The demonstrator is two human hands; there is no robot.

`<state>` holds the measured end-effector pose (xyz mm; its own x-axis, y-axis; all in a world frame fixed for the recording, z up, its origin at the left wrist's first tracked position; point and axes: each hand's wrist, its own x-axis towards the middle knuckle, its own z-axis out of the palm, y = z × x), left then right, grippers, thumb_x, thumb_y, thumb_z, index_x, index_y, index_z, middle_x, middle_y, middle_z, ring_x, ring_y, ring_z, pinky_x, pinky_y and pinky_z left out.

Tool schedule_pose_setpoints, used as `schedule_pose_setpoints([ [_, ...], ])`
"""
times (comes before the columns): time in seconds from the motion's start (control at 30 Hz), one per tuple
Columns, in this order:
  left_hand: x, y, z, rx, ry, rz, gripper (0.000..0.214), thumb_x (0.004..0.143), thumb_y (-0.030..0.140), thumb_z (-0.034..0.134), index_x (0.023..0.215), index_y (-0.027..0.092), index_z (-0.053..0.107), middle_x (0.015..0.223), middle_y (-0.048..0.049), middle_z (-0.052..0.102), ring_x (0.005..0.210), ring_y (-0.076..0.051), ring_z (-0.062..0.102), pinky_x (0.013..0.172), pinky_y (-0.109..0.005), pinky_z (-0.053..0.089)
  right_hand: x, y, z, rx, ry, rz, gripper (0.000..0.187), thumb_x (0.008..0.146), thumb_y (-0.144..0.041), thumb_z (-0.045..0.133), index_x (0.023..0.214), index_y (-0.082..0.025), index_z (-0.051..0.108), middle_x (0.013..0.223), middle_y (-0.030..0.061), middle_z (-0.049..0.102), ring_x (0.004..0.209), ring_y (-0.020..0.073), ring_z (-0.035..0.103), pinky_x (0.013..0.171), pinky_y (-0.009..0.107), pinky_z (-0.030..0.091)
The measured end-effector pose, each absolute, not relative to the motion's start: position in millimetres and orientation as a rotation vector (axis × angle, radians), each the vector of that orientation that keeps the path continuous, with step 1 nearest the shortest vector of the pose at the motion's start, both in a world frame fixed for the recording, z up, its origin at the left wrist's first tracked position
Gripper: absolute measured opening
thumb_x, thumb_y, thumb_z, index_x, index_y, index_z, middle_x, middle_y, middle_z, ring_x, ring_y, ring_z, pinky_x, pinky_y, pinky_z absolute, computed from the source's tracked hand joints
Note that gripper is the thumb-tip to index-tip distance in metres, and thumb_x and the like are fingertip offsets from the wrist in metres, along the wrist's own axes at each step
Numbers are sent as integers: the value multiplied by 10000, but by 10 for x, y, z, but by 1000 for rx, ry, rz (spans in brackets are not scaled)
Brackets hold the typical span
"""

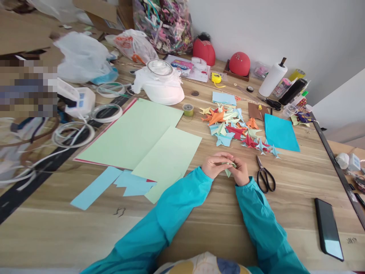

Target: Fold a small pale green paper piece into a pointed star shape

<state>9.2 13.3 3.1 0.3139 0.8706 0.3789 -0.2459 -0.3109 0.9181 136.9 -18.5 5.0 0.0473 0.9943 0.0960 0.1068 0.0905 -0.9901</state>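
Note:
Between my two hands is a small piece of folded pale green paper (228,172), partly covered by the fingers. My left hand (214,164) grips it from the left, its fingers reaching over the top edge. From the other side, my right hand (240,172) pinches it. Just beyond the hands lies a heap of folded paper cranes (225,123) in orange, red, light blue and pale green. A pair of black-handled scissors (265,179) rests to the right of my right hand, blades pointing away.
Large pale green sheets (134,133) and light blue paper strips (97,187) lie left. A turquoise sheet (281,131) is at right, a phone (329,228) near the front right. Thread spool (188,110), blue paper stack (224,98), white cables (72,135) and plastic bags (84,57) sit farther back.

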Motion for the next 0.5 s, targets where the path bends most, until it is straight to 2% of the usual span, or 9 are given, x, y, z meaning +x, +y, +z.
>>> schedule_pose_setpoints([
  [0.23,105,86,59,1569,691,1379,136,674,200,651,801,165,682,924,-86,627,864,-181,601,788,-339,514,1370,-182,17,-1300,-1185,983,123,642,-271,614,695,-165,578,576,-25,560,522,112,475,493,231,399],
  [0.5,78,11,65,1854,885,1591,151,725,186,563,846,177,654,919,-83,609,858,-175,571,743,-330,506,1321,-252,-34,-1470,-1346,519,141,692,-209,544,818,-169,595,654,10,588,538,119,484,511,242,405],
])
